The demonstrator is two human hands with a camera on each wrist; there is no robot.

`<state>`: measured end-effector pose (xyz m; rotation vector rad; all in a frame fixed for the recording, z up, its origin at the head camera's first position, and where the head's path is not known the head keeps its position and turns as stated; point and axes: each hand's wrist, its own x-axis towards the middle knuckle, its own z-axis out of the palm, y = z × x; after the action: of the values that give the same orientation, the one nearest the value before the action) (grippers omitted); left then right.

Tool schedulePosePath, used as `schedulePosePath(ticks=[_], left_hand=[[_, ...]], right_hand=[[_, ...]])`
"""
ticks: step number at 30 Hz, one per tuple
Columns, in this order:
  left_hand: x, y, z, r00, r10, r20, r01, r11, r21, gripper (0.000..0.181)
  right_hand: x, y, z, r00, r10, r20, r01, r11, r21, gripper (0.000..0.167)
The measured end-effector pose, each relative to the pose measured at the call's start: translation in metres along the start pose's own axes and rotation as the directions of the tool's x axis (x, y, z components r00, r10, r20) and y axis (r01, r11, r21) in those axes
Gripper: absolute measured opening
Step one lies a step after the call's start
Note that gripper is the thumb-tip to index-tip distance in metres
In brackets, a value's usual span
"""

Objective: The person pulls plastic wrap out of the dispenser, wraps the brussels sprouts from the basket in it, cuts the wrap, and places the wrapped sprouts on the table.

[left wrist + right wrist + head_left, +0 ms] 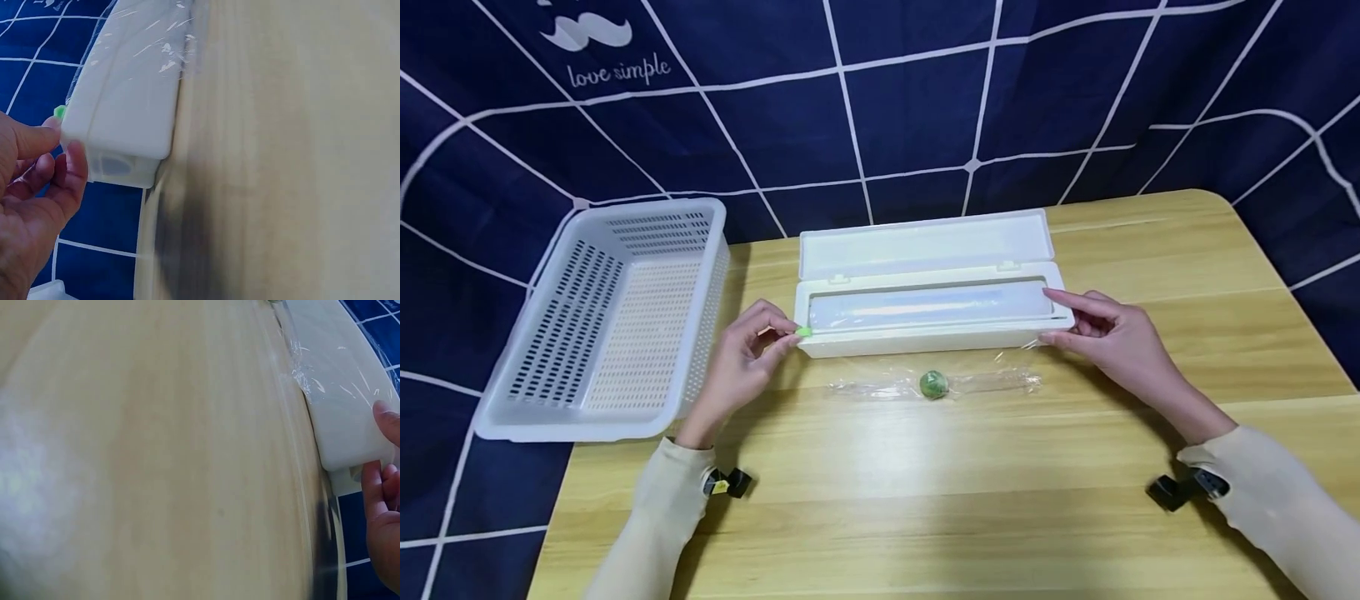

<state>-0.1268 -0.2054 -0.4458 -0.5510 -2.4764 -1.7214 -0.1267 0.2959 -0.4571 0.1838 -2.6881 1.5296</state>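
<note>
A white cling film dispenser box (925, 340) lies on the table with its lid (925, 246) raised at the back. Inside sits a roll of cling film (928, 305). My left hand (743, 357) pinches a small green slider (804, 332) at the box's left front corner; the slider also shows in the left wrist view (60, 112). At the other end, my right hand (1116, 332) grips the box, its thumb low on the front and a finger on top. Clear film (880, 388) hangs from the front over a round green vegetable (934, 384).
A white perforated basket (715, 275) stands at the left edge of the wooden table (880, 500). Behind the table hangs dark blue cloth with white lines (917, 117).
</note>
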Motion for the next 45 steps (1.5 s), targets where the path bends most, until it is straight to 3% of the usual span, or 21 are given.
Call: schedulePosePath(ticks=[6,10,16,22,27,31,34,39,45], left_hand=[[-0.004,0.001,0.009,0.997,-0.072,-0.036,0.071,0.997,-0.028,0.013],[-0.008,0.004,0.014,0.994,-0.092,-0.063,0.093,0.996,0.007,0.011],[-0.017,0.011,0.021,0.990,-0.032,-0.139,0.050,0.991,0.127,0.014],[-0.024,0.022,0.029,0.980,0.066,-0.187,-0.024,0.976,0.218,0.013],[-0.033,0.034,0.042,0.988,0.112,-0.107,-0.087,0.973,0.212,0.012],[-0.038,0.043,0.058,0.995,0.097,-0.016,-0.093,0.981,0.169,0.014],[-0.039,0.048,0.071,0.997,0.064,0.037,-0.067,0.992,0.108,0.019],[-0.038,0.051,0.091,0.994,0.018,0.109,-0.022,0.999,0.043,0.023],[-0.038,0.050,0.105,0.983,-0.024,0.181,0.029,0.999,-0.026,0.038]], right_hand=[[-0.002,-0.001,-0.003,1.000,0.021,-0.005,-0.021,1.000,0.009,0.058],[-0.004,-0.002,-0.001,1.000,0.008,-0.015,-0.008,1.000,0.016,0.058],[-0.010,-0.003,0.001,1.000,-0.013,0.002,0.013,1.000,-0.013,0.059],[-0.018,-0.012,0.001,0.999,-0.028,0.024,0.030,0.992,-0.122,0.059],[-0.026,-0.023,0.004,0.999,-0.030,-0.039,0.023,0.986,-0.163,0.056],[-0.034,-0.033,0.010,0.988,-0.076,-0.132,0.059,0.990,-0.129,0.046],[-0.042,-0.042,0.019,0.981,-0.125,-0.149,0.115,0.990,-0.079,0.037],[-0.054,-0.054,0.039,0.985,-0.158,-0.067,0.156,0.987,-0.026,0.029],[-0.057,-0.061,0.059,0.991,-0.096,0.097,0.095,0.995,0.018,0.026]])
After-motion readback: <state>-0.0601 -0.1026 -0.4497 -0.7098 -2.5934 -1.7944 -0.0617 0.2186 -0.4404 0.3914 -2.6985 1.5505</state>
